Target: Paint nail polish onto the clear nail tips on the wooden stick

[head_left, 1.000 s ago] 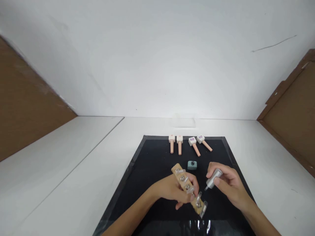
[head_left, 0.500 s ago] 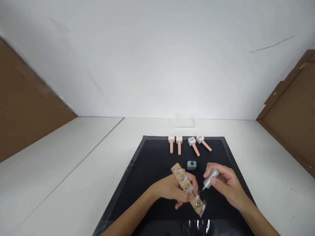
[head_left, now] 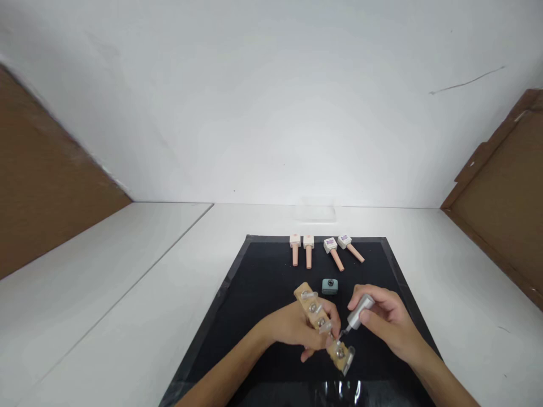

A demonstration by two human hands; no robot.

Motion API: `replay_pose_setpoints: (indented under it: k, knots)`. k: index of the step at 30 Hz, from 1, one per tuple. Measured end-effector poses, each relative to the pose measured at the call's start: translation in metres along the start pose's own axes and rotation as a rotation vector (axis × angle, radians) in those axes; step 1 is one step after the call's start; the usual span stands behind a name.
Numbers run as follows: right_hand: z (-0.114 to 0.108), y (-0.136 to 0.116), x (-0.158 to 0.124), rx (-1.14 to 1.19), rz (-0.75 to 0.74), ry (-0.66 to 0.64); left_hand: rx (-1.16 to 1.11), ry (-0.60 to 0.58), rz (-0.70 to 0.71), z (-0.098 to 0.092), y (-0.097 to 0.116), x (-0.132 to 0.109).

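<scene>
My left hand (head_left: pixel 303 329) is wrapped round a tan wooden strip (head_left: pixel 311 311) that slants down to the right. Several metal studs with clear nail tips (head_left: pixel 349 360) sit along the strip. Between the fingers of my right hand (head_left: pixel 388 322) is a silver brush cap (head_left: pixel 360 312). Its thin brush points down-left, with the end at a nail tip near the strip's lower part; whether it touches is too small to tell. A teal open bottle (head_left: pixel 330 286) stands just above the hands.
Several white bottles with pink caps, one of them at the far left (head_left: pixel 295 242), lie along the back of the black mat (head_left: pixel 263 265). Behind the mat is a clear tray (head_left: pixel 316 215) on the white table (head_left: pixel 169 282). Brown cardboard panels (head_left: pixel 51 169) flank both sides.
My right hand has moved slightly left with the silver cap, bringing the brush end to the nail tip. My left hand and the strip have barely shifted.
</scene>
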State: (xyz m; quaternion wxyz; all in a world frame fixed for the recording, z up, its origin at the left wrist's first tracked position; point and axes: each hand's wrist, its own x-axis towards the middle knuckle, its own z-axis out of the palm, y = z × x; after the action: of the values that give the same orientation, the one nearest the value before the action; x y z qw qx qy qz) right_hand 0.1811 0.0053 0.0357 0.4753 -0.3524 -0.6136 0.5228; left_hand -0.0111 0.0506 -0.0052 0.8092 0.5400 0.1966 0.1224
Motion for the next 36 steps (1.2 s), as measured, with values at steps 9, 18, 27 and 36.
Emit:
replay_pose_setpoints:
  k: [9,18,27,36]
  knots:
    - [0.0009,-0.0006,0.0024,-0.003,-0.035,-0.056,-0.017,0.003,-0.006,0.0,0.0014,0.001]
    - [-0.0013,0.0,0.0004,0.004,-0.015,0.012,-0.009,-0.005,-0.003,-0.0017,-0.0004,-0.0023]
    - [-0.0024,0.0028,0.0,-0.059,0.003,0.099,-0.035,-0.005,-0.002,0.0003,0.0001,-0.0038]
    - [-0.0002,-0.0002,-0.0008,-0.033,0.003,0.028,-0.027,-0.006,-0.002,-0.0004,0.0013,-0.0023]
